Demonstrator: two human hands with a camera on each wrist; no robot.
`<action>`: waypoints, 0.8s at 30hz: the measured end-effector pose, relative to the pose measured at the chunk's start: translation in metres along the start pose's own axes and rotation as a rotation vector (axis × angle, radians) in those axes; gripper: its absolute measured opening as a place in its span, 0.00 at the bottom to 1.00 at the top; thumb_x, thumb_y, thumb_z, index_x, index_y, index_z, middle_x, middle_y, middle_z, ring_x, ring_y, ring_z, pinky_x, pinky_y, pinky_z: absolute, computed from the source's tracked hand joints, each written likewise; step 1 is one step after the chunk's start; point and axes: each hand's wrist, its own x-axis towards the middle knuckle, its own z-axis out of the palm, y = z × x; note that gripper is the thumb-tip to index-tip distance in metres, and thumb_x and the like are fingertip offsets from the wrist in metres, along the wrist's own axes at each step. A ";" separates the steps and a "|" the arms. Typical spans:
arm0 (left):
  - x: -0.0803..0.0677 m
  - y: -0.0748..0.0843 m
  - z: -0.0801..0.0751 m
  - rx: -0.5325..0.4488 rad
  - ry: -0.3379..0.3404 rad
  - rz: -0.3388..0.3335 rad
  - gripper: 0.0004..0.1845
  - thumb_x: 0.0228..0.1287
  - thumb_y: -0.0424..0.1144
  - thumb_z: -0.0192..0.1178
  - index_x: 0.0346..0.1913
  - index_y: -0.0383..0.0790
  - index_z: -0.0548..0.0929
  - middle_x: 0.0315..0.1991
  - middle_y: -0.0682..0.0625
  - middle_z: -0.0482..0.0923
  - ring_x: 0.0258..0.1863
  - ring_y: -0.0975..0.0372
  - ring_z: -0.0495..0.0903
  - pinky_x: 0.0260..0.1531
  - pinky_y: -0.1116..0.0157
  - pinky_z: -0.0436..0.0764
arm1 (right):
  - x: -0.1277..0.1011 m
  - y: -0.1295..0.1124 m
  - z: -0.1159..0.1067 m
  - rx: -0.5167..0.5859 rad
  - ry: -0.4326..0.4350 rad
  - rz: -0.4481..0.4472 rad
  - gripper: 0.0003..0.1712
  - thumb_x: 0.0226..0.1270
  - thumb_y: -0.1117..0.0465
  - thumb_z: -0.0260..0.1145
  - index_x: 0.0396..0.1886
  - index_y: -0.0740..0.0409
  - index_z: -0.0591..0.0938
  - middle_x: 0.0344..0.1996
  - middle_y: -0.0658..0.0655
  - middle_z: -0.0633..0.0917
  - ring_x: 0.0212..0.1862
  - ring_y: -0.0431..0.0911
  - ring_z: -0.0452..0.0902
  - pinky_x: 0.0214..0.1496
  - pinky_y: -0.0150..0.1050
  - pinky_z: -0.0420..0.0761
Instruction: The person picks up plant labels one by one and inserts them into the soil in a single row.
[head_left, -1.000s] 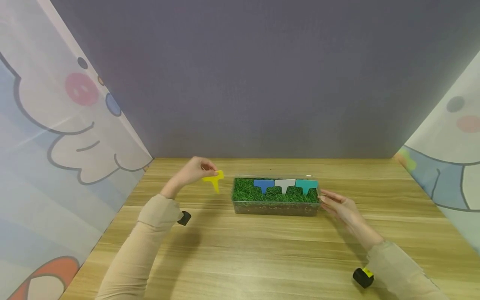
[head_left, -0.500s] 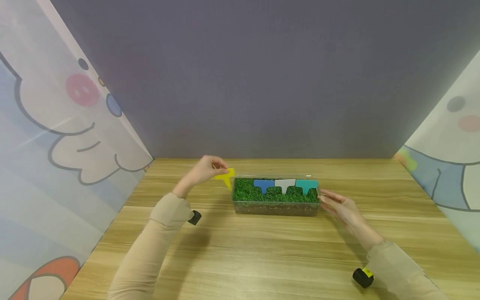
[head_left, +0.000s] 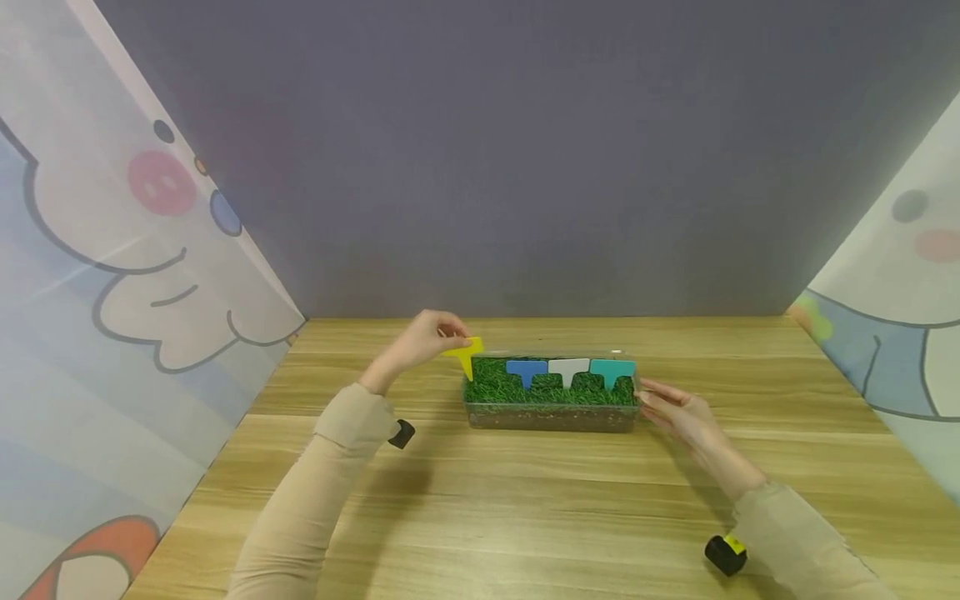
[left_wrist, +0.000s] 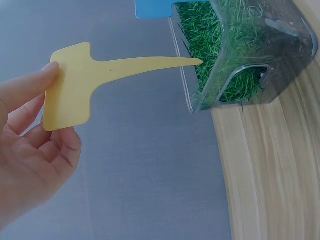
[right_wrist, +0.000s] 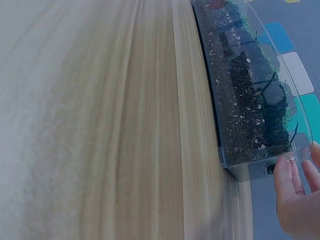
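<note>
My left hand point(head_left: 429, 340) pinches the head of a yellow T-shaped plant label point(left_wrist: 72, 87) between thumb and fingers. The label's pointed stem slants down over the left end of a clear plastic planter box point(head_left: 551, 418) with green grass point(head_left: 491, 383) on dark soil point(right_wrist: 240, 95); in the left wrist view its tip overlaps the grass, contact unclear. Standing in the grass are a blue label point(head_left: 527, 369), a white label point(head_left: 568, 368) and a teal label point(head_left: 612, 370). At the box's right end, my right hand point(head_left: 686, 417) touches the end wall with fairly straight fingers.
The box stands on a wood-grain table point(head_left: 525, 508), in front of a grey wall point(head_left: 540, 167). Cartoon-printed panels point(head_left: 112, 275) flank the table. A small black device point(head_left: 725, 556) sits by the right cuff, and another black device point(head_left: 402, 433) by the left cuff.
My left hand has moved right with the yellow plant label, bringing its tip from beside the box to over its left end. My right hand stays at the right end.
</note>
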 end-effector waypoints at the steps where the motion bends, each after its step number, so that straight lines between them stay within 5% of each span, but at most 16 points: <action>1: 0.000 0.000 0.001 -0.004 -0.003 0.000 0.07 0.54 0.34 0.61 0.36 0.36 0.82 0.28 0.49 0.77 0.28 0.61 0.73 0.28 0.67 0.74 | 0.000 0.000 0.000 0.000 -0.003 -0.002 0.29 0.56 0.62 0.64 0.59 0.56 0.68 0.47 0.46 0.76 0.42 0.32 0.76 0.51 0.29 0.71; 15: 0.010 -0.001 0.018 -0.024 -0.046 0.035 0.06 0.55 0.33 0.60 0.35 0.35 0.82 0.29 0.49 0.78 0.27 0.59 0.74 0.27 0.68 0.74 | 0.000 0.001 0.001 0.000 -0.012 -0.009 0.32 0.56 0.62 0.64 0.60 0.59 0.65 0.39 0.39 0.76 0.42 0.32 0.75 0.51 0.29 0.71; 24: 0.012 -0.002 0.024 -0.019 -0.054 0.037 0.06 0.55 0.32 0.60 0.35 0.34 0.81 0.29 0.48 0.78 0.27 0.61 0.74 0.27 0.69 0.74 | 0.000 -0.001 0.001 -0.020 0.003 -0.002 0.34 0.56 0.62 0.64 0.61 0.62 0.62 0.46 0.45 0.77 0.42 0.32 0.76 0.51 0.30 0.71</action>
